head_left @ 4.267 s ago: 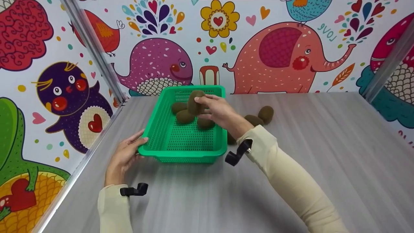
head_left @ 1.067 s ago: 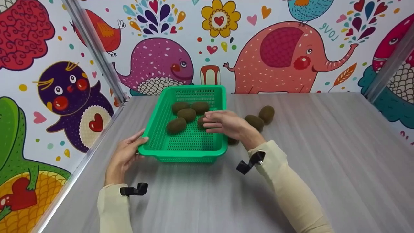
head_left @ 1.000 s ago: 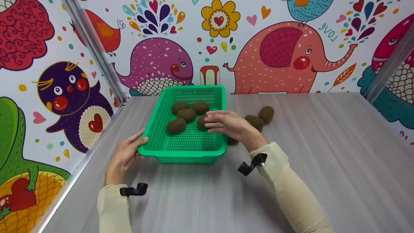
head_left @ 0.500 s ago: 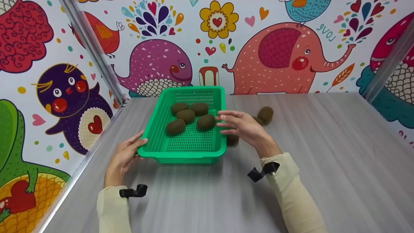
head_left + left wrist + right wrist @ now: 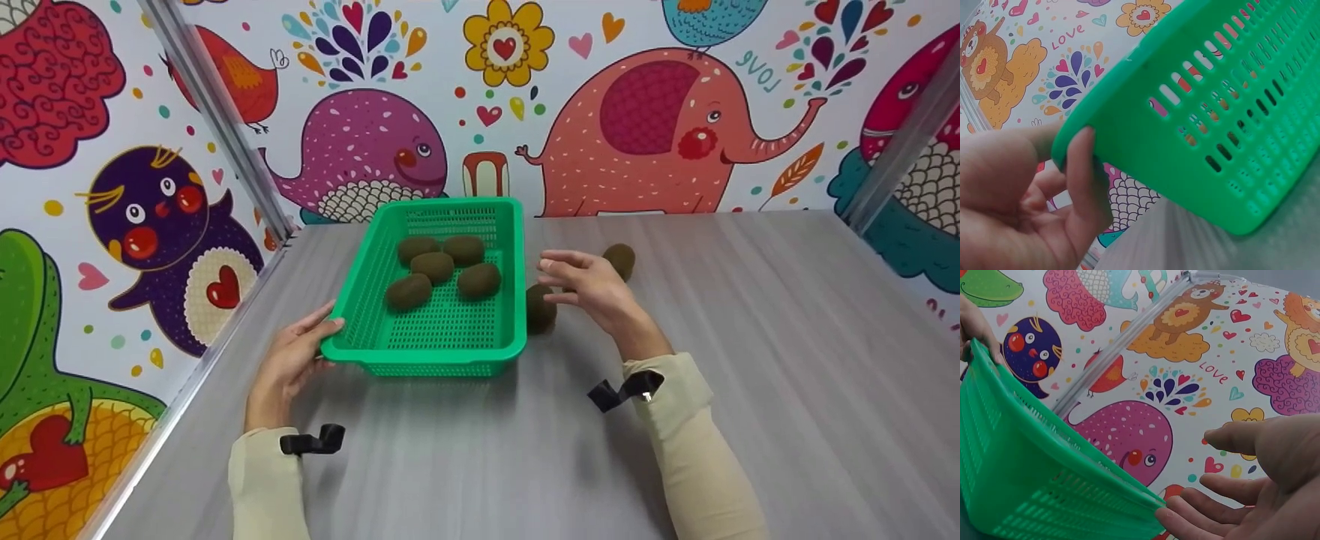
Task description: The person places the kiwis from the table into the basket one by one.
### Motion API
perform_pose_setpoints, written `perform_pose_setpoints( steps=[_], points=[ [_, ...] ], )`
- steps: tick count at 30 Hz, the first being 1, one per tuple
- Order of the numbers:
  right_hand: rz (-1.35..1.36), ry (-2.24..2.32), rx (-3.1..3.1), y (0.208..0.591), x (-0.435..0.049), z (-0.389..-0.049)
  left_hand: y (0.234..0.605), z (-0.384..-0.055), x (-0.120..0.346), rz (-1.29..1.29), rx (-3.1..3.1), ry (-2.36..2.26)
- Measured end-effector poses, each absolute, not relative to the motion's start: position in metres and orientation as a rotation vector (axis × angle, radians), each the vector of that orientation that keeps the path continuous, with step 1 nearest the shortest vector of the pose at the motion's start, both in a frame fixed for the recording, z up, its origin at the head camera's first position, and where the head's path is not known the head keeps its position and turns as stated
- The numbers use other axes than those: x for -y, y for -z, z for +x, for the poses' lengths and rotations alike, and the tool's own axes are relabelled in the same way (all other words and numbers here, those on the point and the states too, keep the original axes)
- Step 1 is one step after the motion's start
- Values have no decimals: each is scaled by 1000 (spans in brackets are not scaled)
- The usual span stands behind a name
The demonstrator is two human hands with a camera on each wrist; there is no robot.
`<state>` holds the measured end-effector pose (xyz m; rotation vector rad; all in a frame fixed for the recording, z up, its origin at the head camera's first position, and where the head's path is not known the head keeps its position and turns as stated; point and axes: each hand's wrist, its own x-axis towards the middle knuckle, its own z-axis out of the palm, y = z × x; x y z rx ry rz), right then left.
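Note:
My left hand point(image 5: 289, 360) grips the near left corner of a green plastic basket point(image 5: 424, 357), its thumb over the rim; the left wrist view shows that thumb point(image 5: 1081, 163) against the green wall. Several brown kiwis point(image 5: 433, 267) lie apart or touching on the basket floor. Just right of the basket, my right hand point(image 5: 600, 292) hovers with its fingers spread and nothing in them. A kiwi point(image 5: 541, 309) rests on the table beside the basket, left of those fingers. Behind the hand another kiwi point(image 5: 619, 261) is partly covered. In the right wrist view, the right palm point(image 5: 1275, 489) faces the basket's side.
The grey wood-grain table point(image 5: 435, 465) meets a printed cartoon back wall point(image 5: 495, 135) just behind the basket. A metal frame post point(image 5: 217, 112) stands at the left corner, another point(image 5: 904, 142) at the right. Each wrist wears a black camera mount point(image 5: 313, 440).
Earlier my right hand held a kiwi above the basket. That kiwi is now inside, and the hand has moved right, past the rim. The left hand and basket have stayed put.

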<state>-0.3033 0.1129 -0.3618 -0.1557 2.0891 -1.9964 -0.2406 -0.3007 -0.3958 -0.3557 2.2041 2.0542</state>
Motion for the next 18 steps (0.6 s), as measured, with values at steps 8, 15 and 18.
perform_pose_setpoints(
  steps=[8,15,18],
  points=[
    [-65,2002,-2114,370,-124,-310,395,-241,300,-335,-2218,-2052],
    [-21,1970,-2163,382,-130,-315,395,-240,301,-351,-2199,-2057],
    [4,1965,-2154,389,-130,-318,395,-239,301,-360,-2205,-2054]
  ],
)
